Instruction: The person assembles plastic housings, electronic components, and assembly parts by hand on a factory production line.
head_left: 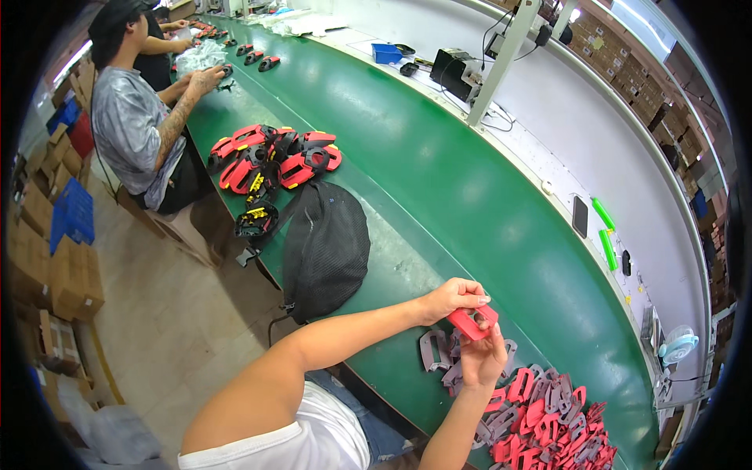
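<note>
Between my two hands is a red plastic frame-shaped part [462, 323] with an opening through it, held above the green bench. My left hand [446, 300] pinches its upper side, thumb and fingers closed. From below, my right hand [483, 360] grips the same part, with fingertips at its opening. Just under and beside my right hand lies a heap of similar red and grey plastic parts [548, 415], spread toward the bench's near right end. A single grey part [431, 350] lies at the heap's left edge.
A black mesh bag [329, 243] stands left of my hands on the green bench [439, 172]. Beyond it lie red and black assemblies [274, 157]. A seated co-worker [137, 117] handles a piece farther up. The back ledge holds a phone [580, 216] and a small fan [678, 345].
</note>
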A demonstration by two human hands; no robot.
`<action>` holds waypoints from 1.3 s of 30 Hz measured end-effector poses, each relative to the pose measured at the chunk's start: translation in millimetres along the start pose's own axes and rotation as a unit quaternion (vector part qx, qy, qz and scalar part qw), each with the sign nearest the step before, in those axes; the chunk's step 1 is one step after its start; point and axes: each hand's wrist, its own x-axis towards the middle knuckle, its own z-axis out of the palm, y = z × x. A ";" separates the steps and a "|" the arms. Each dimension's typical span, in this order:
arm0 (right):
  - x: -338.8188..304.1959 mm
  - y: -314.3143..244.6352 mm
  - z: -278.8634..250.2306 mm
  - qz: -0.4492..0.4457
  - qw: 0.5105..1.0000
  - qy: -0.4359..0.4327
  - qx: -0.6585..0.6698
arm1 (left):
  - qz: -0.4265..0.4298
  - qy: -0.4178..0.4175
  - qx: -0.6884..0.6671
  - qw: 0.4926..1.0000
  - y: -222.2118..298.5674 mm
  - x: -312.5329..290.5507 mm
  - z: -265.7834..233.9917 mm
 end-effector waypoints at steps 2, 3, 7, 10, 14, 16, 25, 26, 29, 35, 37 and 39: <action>1.0 -1.0 0.7 0.000 1.000 -0.007 0.022 | -0.010 -0.017 -0.024 1.000 2.1 3.7 0.5; 1.2 -2.2 1.8 -0.014 0.999 0.015 0.025 | -0.011 -0.005 0.015 1.000 -0.3 7.4 -0.2; 2.5 -2.8 -16.4 -0.033 0.994 0.053 0.085 | -0.009 0.052 0.124 0.991 -3.5 13.2 4.4; 16.6 3.7 -2.5 -0.022 0.996 0.055 0.066 | 0.002 0.087 0.127 0.988 12.0 -1.6 1.4; 24.1 -19.9 0.9 -0.077 0.995 0.054 -0.033 | -0.007 0.037 0.113 0.993 12.9 0.1 21.0; 19.5 -18.9 -6.6 -0.113 0.988 0.081 -0.070 | -0.032 0.004 0.082 0.996 1.3 3.3 21.3; 2.7 5.5 18.2 -0.308 0.862 0.142 -0.376 | 0.018 0.025 0.093 0.995 -13.6 1.5 -5.7; 6.1 7.5 17.9 -0.313 0.857 0.146 -0.382 | 0.017 0.039 0.118 0.992 -10.5 0.6 -2.7; 5.8 5.0 16.2 -0.315 0.848 0.156 -0.397 | 0.012 0.050 0.146 0.988 -12.0 1.4 -0.1; 6.3 4.7 16.2 -0.333 0.845 0.151 -0.390 | 0.011 0.044 0.172 0.984 -12.2 8.5 -12.8; 7.4 3.6 14.9 -0.348 0.842 0.152 -0.383 | 0.016 0.027 0.164 0.986 -11.0 10.6 -11.0; 7.1 0.8 12.9 -0.353 0.838 0.158 -0.385 | 0.019 0.042 0.172 0.984 -11.7 9.4 -2.8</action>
